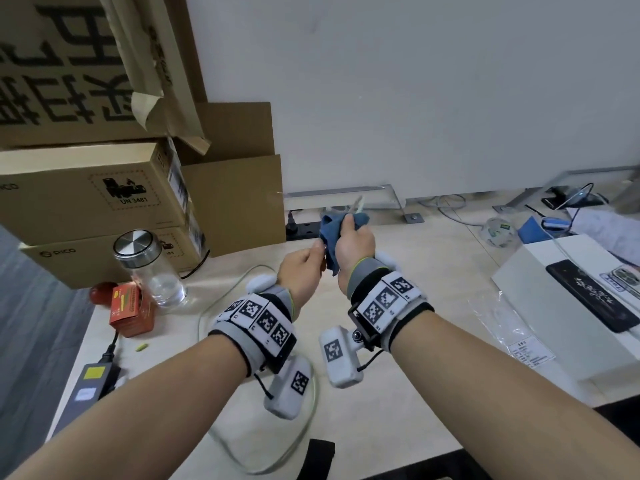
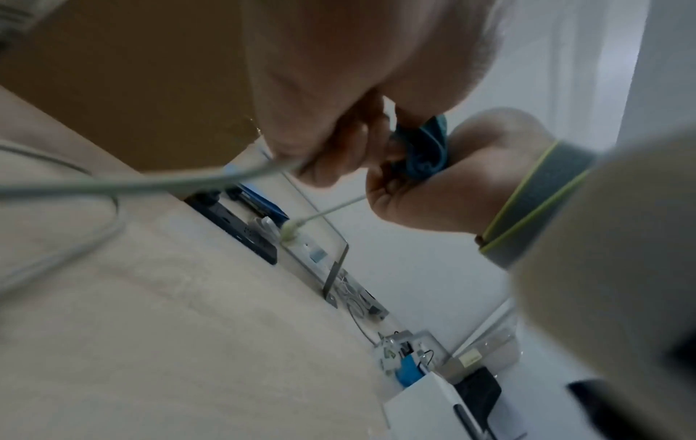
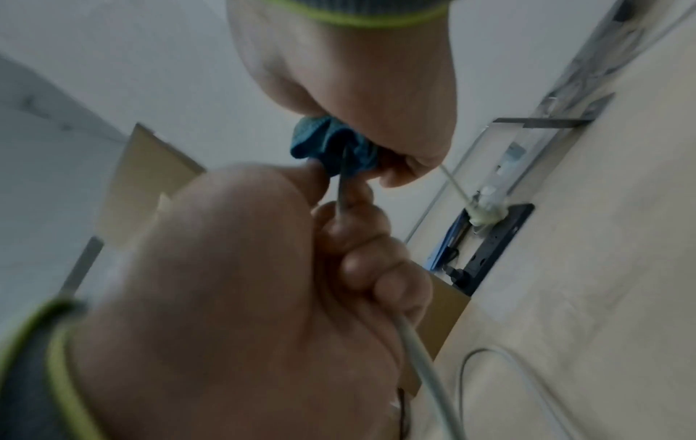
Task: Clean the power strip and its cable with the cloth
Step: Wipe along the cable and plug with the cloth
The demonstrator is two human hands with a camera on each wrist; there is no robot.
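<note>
A black power strip (image 1: 304, 230) (image 2: 241, 229) (image 3: 497, 244) lies at the back of the table against the cardboard, with a white plug (image 2: 290, 230) (image 3: 485, 214) in it. From that plug a pale cable (image 1: 204, 308) (image 2: 150, 181) (image 3: 425, 372) rises to my hands and loops back onto the table. My right hand (image 1: 355, 244) (image 2: 452, 190) (image 3: 357, 74) grips a blue cloth (image 1: 332, 230) (image 2: 425, 154) (image 3: 335, 146) bunched round the cable. Just below it, my left hand (image 1: 304, 268) (image 2: 320, 104) (image 3: 263, 297) holds the cable in curled fingers.
Stacked cardboard boxes (image 1: 86, 202) fill the left back. A glass jar with a metal lid (image 1: 145, 268), a red box (image 1: 131, 310) and a power adapter (image 1: 93, 375) sit at the left edge. A white box (image 1: 540, 271) carrying a dark phone (image 1: 588, 299) stands at the right.
</note>
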